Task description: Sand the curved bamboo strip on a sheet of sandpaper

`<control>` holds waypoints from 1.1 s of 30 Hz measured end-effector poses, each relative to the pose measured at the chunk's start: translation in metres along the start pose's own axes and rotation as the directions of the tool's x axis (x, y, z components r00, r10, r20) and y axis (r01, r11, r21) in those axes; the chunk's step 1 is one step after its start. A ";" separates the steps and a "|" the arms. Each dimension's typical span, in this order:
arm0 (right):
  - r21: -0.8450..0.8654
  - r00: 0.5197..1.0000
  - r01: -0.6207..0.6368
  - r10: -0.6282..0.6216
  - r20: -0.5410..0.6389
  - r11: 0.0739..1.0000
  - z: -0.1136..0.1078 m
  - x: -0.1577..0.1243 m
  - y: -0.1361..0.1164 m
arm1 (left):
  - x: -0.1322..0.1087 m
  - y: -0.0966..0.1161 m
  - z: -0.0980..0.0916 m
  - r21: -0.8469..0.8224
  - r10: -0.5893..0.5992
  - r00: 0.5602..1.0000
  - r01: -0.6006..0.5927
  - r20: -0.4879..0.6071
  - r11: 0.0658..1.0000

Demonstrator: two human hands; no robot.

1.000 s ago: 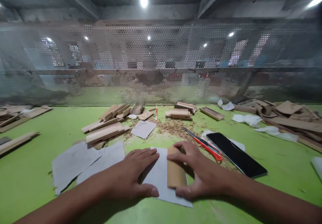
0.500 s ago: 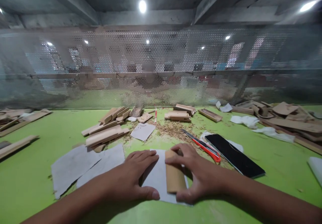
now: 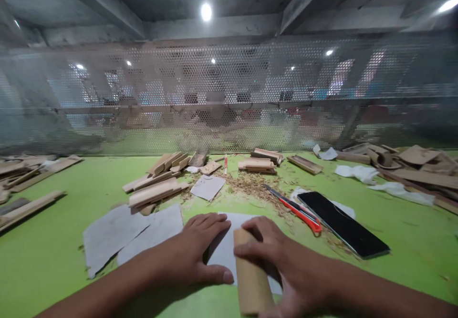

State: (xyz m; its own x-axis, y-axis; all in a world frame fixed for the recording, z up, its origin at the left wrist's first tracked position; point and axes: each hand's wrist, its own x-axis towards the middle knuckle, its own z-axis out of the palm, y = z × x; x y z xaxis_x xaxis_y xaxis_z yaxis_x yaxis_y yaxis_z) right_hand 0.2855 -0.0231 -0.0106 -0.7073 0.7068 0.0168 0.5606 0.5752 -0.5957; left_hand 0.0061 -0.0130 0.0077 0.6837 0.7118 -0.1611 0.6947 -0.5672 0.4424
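Note:
My right hand grips a curved tan bamboo piece, fingers over its top and thumb at its near end. The piece lies across a pale sheet on the green table, its near end past the sheet's lower edge. On the left side of that sheet, my left hand rests flat with fingers stretched out and thumb apart. To the right of my right hand lie a red utility knife and a black phone.
Torn pale sheets lie left of my left arm. Beyond my hands are stacked bamboo pieces, wood shavings and a small paper square. More wood scraps pile up at right. A perforated metal screen stands behind.
My right hand has drawn the bamboo piece toward me over the sheet. My left hand stays flat on the sheet. The whole view has shifted slightly.

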 end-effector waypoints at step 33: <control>-0.078 0.995 -0.039 0.031 -0.097 0.996 -0.003 -0.005 0.001 | 0.003 -0.003 0.002 0.030 0.005 1.000 -0.004 -0.015 1.000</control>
State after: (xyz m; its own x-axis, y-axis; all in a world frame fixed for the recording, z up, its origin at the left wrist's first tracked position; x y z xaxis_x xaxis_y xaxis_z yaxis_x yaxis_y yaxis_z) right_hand 0.2908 -0.0244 -0.0093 -0.6444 0.7609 0.0756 0.6197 0.5776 -0.5314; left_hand 0.0062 -0.0101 0.0046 0.6836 0.7152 -0.1454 0.6980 -0.5825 0.4165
